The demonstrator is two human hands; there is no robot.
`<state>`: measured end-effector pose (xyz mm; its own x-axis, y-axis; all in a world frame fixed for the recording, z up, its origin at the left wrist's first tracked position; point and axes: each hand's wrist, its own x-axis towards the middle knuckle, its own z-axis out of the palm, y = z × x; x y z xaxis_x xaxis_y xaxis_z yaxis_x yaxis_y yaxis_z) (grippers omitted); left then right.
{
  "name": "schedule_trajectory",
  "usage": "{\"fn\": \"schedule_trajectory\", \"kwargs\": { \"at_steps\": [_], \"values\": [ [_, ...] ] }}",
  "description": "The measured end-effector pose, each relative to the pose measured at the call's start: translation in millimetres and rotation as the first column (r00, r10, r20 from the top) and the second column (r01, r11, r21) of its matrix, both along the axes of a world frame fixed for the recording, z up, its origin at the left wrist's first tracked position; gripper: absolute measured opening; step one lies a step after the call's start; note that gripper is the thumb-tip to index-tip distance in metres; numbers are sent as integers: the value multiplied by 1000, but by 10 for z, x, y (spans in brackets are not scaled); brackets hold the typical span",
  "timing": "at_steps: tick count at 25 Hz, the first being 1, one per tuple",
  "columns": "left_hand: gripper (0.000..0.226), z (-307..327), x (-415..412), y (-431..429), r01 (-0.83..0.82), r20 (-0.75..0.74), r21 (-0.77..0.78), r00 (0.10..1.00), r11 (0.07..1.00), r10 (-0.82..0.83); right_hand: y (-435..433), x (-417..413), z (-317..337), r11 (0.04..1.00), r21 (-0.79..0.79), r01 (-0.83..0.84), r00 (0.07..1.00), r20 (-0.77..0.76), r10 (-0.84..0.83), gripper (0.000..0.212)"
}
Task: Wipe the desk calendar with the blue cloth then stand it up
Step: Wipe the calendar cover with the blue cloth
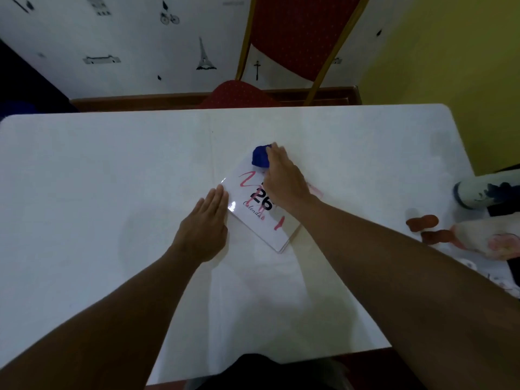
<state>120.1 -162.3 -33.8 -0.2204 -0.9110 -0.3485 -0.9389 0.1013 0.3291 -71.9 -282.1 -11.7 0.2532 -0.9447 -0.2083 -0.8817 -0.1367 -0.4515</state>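
Note:
The desk calendar (254,218) lies flat and turned at an angle on the white table (112,170), its glossy white cover showing red strokes and black numerals. My left hand (205,229) rests flat with straight fingers against the calendar's left edge. My right hand (284,181) presses a bunched blue cloth (260,156) onto the calendar's far corner. The right hand and wrist cover part of the cover.
A red chair with a gold frame (295,43) stands behind the table's far edge. At the right side are a white and blue vessel (486,190), small brown objects (422,222) and a pale patterned item (492,240).

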Motion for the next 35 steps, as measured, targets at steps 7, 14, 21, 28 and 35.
{"fn": "schedule_trajectory", "kwargs": {
  "at_steps": [7, 14, 21, 28, 35],
  "values": [
    [68, -141, 10, 0, -4, -40, -35, 999, 999, 2, 90, 199, -385, 950, -30, -309, 931, -214, 296, 83],
    [66, -109, -3, -11, -18, -67, -26, 998, 1000, 16, 268, 77, -485, 900, -61, -432, 902, -59, 429, 75],
    [68, -36, -17, 4, -29, -79, -14, 996, 999, 28, 515, -91, -543, 873, -112, -475, 875, 48, 482, 66],
    [69, -27, -36, -6, -35, -57, 5, 998, 999, 35, 877, -309, -562, 852, -158, -499, 849, 107, 517, 64],
    [70, -38, -42, 2, -38, -70, -8, 997, 999, 38, 1212, -480, -570, 841, -199, -504, 836, 132, 532, 71]
  ]
}}
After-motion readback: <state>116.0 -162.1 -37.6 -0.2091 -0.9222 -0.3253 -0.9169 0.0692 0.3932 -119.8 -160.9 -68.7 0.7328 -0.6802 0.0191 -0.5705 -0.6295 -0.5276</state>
